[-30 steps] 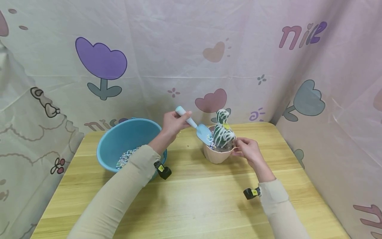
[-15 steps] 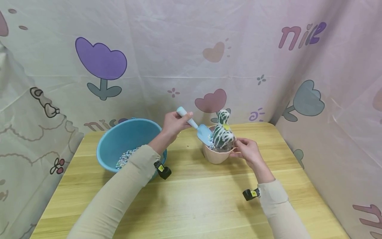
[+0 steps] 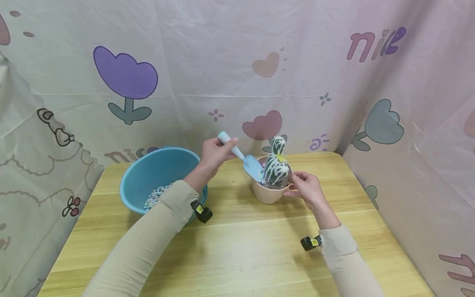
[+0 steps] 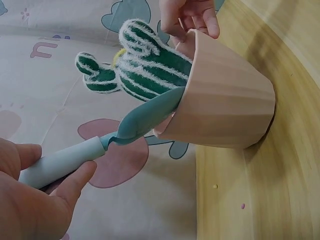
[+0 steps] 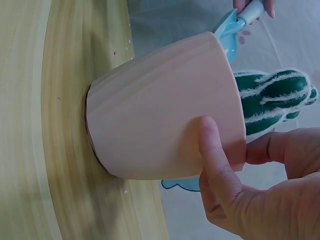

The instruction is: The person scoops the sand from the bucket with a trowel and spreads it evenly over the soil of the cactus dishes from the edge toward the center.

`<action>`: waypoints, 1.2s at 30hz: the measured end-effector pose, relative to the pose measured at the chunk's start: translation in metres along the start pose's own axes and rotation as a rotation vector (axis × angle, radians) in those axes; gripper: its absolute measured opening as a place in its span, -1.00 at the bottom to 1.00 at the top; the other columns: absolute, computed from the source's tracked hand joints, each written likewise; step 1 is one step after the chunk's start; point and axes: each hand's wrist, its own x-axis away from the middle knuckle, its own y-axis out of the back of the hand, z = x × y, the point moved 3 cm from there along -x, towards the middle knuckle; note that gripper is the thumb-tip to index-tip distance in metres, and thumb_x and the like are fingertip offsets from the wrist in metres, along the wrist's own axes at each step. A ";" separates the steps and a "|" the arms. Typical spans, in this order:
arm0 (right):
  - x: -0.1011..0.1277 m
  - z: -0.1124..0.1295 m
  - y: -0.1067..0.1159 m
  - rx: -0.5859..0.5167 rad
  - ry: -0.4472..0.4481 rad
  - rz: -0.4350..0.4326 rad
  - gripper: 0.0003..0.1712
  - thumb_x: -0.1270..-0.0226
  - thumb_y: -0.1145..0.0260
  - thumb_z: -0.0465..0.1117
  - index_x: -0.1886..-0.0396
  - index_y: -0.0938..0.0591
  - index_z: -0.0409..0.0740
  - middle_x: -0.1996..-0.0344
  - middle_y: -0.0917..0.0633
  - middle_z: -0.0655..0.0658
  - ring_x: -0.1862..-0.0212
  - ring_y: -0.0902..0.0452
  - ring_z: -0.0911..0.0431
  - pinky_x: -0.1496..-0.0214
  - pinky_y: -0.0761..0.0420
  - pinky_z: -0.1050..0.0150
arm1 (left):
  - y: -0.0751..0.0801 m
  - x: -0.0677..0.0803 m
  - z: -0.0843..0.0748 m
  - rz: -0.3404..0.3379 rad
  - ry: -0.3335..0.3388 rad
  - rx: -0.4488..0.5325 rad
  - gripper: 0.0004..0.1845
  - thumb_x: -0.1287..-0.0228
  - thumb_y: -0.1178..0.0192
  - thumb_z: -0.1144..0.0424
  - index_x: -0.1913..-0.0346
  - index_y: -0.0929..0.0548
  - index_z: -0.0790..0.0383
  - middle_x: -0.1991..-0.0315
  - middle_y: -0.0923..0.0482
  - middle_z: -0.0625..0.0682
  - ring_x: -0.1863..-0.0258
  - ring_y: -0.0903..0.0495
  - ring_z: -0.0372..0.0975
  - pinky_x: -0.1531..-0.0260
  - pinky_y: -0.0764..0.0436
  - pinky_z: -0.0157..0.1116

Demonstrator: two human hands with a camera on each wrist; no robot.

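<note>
Currently | left grip (image 3: 216,153): clamped on trowel (image 3: 252,167) | trowel: tip inside pot (image 3: 268,195), beside cactus (image 3: 276,170) | right grip (image 3: 308,188): pinching pot

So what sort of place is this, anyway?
Probably a small staged filming corner, though I can't tell what building it's in: printed cloth hangs behind and to both sides of a wooden table, and a small black camera is worn at each wrist.

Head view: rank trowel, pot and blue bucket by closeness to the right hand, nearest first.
1. Pot: pinched by the right hand.
2. Trowel: at the pot's left side.
3. Blue bucket: far left, beyond the trowel.
</note>
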 end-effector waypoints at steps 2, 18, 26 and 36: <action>0.001 0.000 -0.001 -0.003 -0.002 -0.001 -0.38 -0.63 -0.12 -0.21 -0.50 -0.33 -0.49 -0.08 -0.53 -0.35 0.15 -0.60 0.12 0.09 -0.86 0.28 | 0.000 0.000 -0.001 0.001 0.005 0.003 -0.56 -0.45 -0.39 0.13 -0.14 -0.69 0.46 -0.12 -0.70 0.33 -0.05 -0.80 0.12 0.02 -0.84 -0.16; 0.002 0.000 -0.001 0.003 0.000 0.002 -0.37 -0.61 -0.11 -0.23 -0.52 -0.30 -0.49 -0.10 -0.53 -0.37 0.17 -0.60 0.13 0.07 -0.86 0.24 | 0.000 0.002 -0.004 0.027 -0.008 0.006 -0.56 -0.43 -0.40 0.16 -0.12 -0.69 0.50 -0.11 -0.70 0.36 0.00 -0.82 0.10 0.08 -0.85 -0.21; 0.001 -0.001 -0.001 0.013 0.007 0.006 -0.34 -0.61 -0.14 -0.20 -0.53 -0.29 -0.48 -0.14 -0.56 -0.39 0.17 -0.62 0.12 0.07 -0.87 0.22 | 0.000 0.000 -0.004 0.037 -0.024 -0.002 -0.58 -0.44 -0.40 0.17 -0.10 -0.69 0.50 -0.10 -0.71 0.37 -0.01 -0.81 0.13 0.07 -0.85 -0.19; 0.000 -0.002 -0.001 0.013 0.013 0.000 -0.35 -0.59 -0.12 -0.22 -0.52 -0.30 -0.47 -0.12 -0.58 -0.40 0.20 -0.62 0.13 0.07 -0.87 0.20 | -0.005 0.000 -0.009 0.066 -0.073 -0.048 -0.63 -0.42 -0.42 0.16 -0.01 -0.71 0.47 -0.02 -0.73 0.33 0.07 -0.84 0.05 0.09 -0.86 -0.22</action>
